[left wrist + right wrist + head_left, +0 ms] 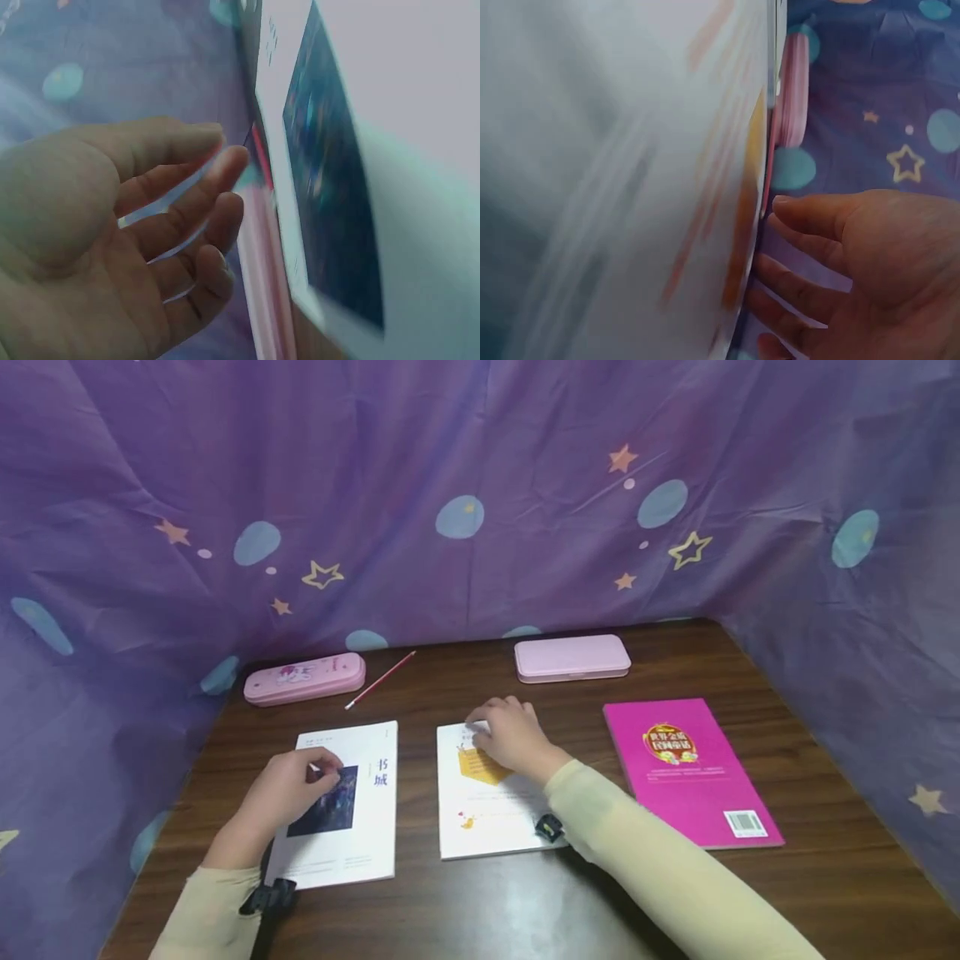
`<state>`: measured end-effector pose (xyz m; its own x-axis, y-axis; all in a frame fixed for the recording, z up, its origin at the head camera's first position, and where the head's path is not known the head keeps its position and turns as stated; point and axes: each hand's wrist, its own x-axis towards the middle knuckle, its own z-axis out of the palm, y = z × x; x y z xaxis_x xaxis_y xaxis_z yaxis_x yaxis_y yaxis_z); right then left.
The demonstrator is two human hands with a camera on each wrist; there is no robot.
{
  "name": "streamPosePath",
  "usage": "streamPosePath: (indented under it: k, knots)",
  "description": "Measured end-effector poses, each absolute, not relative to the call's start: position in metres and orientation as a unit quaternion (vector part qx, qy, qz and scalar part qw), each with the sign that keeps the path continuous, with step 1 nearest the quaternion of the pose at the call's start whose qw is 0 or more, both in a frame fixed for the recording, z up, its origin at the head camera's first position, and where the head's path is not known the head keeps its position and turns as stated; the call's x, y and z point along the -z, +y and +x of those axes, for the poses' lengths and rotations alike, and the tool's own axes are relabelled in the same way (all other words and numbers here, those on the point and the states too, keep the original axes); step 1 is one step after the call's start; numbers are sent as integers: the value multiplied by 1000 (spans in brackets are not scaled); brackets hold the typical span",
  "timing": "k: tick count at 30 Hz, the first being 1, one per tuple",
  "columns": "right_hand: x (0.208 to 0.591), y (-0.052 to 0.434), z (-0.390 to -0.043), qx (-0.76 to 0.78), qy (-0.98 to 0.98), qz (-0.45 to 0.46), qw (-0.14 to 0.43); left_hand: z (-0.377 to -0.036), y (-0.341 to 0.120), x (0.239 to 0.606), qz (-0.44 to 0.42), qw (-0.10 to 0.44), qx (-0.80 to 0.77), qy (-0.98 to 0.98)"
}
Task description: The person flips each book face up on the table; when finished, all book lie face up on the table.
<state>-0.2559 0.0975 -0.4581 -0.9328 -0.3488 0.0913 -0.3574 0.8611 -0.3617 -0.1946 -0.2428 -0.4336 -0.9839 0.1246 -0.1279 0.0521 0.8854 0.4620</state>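
Well, left of the yellow-patched book point(491, 814) lies a dark-pictured book point(372, 814), the left hand point(287, 789) over it, fingers loosely bent and holding nothing. Over the yellow-patched book is the right hand point(519, 739), likewise relaxed and empty (contact is unclear); right of that book lies a magenta book point(690, 777).

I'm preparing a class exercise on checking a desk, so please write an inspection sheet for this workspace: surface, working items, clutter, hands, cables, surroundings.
Surface: dark wood-grain table, with a bright reflection at the front.
Working items: dark-picture book on the left; yellow-hexagon book beside it, apart.
Clutter: magenta book, patterned pink case, plain pink case, red pencil.
Left hand: over the dark-picture book, holding nothing.
Right hand: at the yellow-hexagon book's top edge; contact unclear.
Cables: nothing seen for certain.
Surroundings: purple cloth with stars, behind and at both sides.
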Motion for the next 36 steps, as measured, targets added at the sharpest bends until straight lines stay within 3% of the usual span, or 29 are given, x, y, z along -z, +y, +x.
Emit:
streamPosePath:
  k: [11,22,36]
  knots:
    - [467,137,-256,-209,-967,143,9,-193,-190,436,158,62,-277,946]
    - [473,173,-254,-211,-966,149,21,-177,-142,450,132,112,-275,946]
    - [473,200,-254,-209,-957,200,7,-149,-123,456,199,102,-252,942]
